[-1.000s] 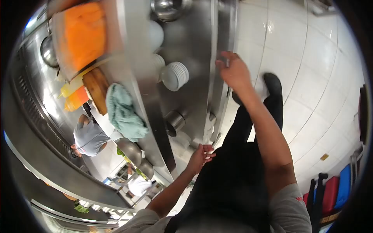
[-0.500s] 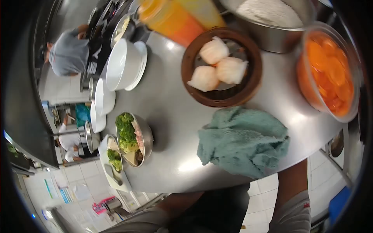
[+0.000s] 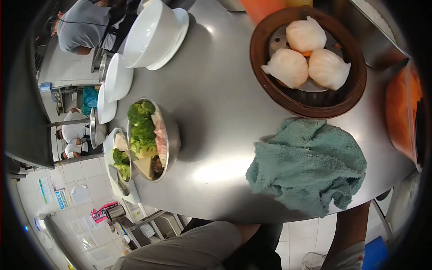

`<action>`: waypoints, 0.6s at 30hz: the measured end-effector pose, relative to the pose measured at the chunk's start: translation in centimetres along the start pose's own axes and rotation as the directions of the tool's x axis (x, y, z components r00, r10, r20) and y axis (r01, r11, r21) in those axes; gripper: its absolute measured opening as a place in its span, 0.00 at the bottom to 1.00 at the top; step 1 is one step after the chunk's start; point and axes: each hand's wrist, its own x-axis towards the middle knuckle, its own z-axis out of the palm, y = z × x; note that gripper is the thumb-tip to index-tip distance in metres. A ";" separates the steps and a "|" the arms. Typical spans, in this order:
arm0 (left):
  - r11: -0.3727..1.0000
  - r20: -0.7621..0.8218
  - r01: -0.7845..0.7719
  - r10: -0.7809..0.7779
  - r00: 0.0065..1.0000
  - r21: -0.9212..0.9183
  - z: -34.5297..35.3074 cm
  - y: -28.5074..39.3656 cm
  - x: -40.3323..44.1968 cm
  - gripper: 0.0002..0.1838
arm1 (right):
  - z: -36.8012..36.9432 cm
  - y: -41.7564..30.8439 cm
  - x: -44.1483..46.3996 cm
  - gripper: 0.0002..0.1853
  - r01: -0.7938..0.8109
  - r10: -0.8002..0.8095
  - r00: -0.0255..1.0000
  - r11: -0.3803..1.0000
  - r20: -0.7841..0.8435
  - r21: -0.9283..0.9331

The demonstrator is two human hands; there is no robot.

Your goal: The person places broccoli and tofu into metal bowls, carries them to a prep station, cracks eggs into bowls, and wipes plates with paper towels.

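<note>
Green towel (image 3: 310, 166) lies crumpled on the steel tabletop (image 3: 202, 90), reaching its near edge. Both hands out of sight: right forearm (image 3: 351, 222) and left sleeve (image 3: 193, 243) run up to that edge and vanish below it. Grip on right hand and left hand: can't tell, spread or pressed together. Towel is the thing nearest the right forearm.

Round brown steamer (image 3: 303, 108) sits just beyond the towel; can't tell if they touch. Three pale dumplings (image 3: 288, 67) inside, on a perforated metal plate. Clear tub (image 3: 400, 119) of orange stuff to the right. Metal bowl (image 3: 172, 139) left of the towel, well apart, carries broccoli (image 3: 141, 119). White bowl (image 3: 150, 40) further off, on a white saucer (image 3: 180, 42). Co-workers in the background, far left.
</note>
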 end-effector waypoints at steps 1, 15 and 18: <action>1.000 -0.003 -0.001 0.001 1.000 0.001 0.0 0.1 0.1 0.23 | 0.1 0.1 -0.2 0.23 -0.001 0.001 1.000 1.000 -0.006 -0.003; 1.000 0.010 -0.008 0.008 1.000 0.018 1.5 0.3 1.5 0.26 | -0.4 0.3 -0.5 0.22 0.014 -0.014 0.999 1.000 -0.044 -0.006; 1.000 0.022 -0.004 0.004 1.000 0.016 2.0 -0.1 1.7 0.27 | 0.4 -0.8 0.2 0.22 0.039 -0.039 0.998 0.999 -0.057 -0.007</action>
